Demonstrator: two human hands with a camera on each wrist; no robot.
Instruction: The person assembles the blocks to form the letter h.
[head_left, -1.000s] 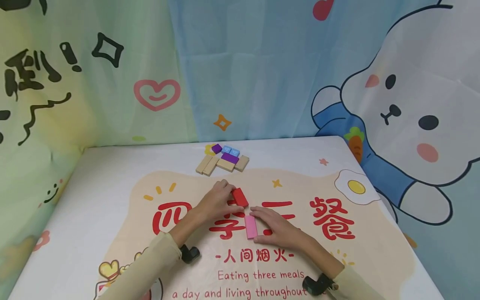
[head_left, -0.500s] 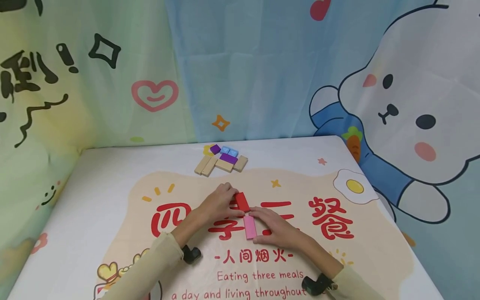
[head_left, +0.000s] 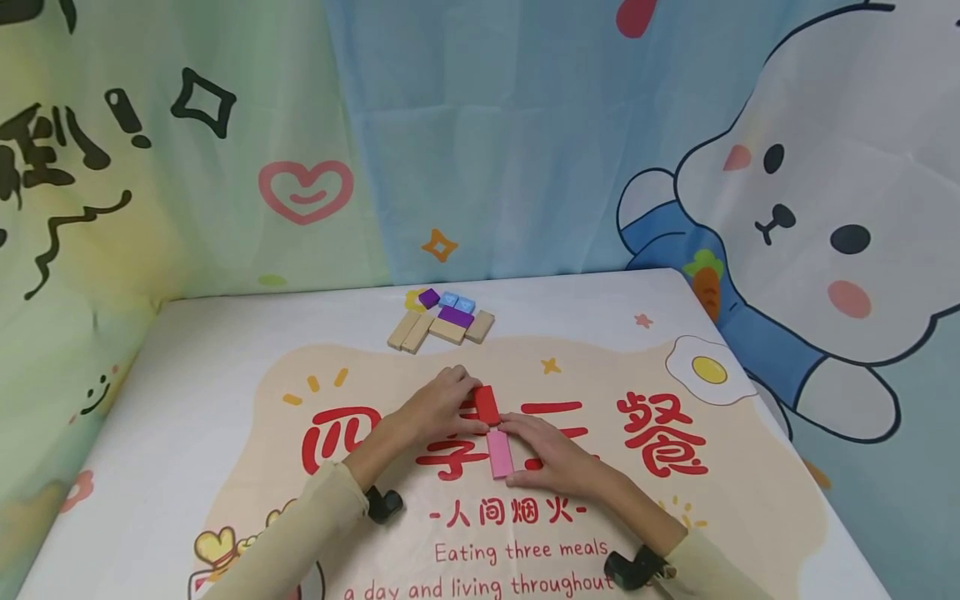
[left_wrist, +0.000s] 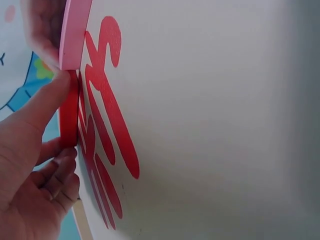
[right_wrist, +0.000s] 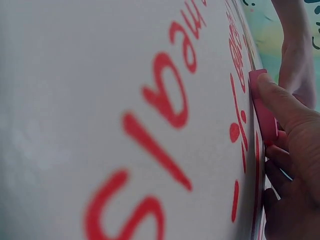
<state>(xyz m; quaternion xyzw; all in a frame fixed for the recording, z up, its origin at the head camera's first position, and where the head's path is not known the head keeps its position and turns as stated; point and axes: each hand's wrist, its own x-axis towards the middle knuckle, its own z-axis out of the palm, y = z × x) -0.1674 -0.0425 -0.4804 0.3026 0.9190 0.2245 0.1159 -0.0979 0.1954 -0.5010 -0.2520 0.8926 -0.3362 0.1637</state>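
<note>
Near the middle of the table, a red block and a pink block lie end to end, the red one farther away and slightly slanted. My left hand pinches the red block lengthwise, thumb at its near end and fingers at its far end. On the right side, my right hand holds the pink block by its two ends between thumb and fingers. The left wrist view has the red block close against the pink block. Fingers partly cover the pink block in the right wrist view.
Toward the table's back edge lies a group of blocks: several plain wooden ones, purple ones and light blue ones. A printed cloth covers the table, and a printed curtain hangs behind it.
My left hand has moved the red block slightly right and nearer, turning it more into line with the pink block. My right hand and the pink block stay nearly where they were.
</note>
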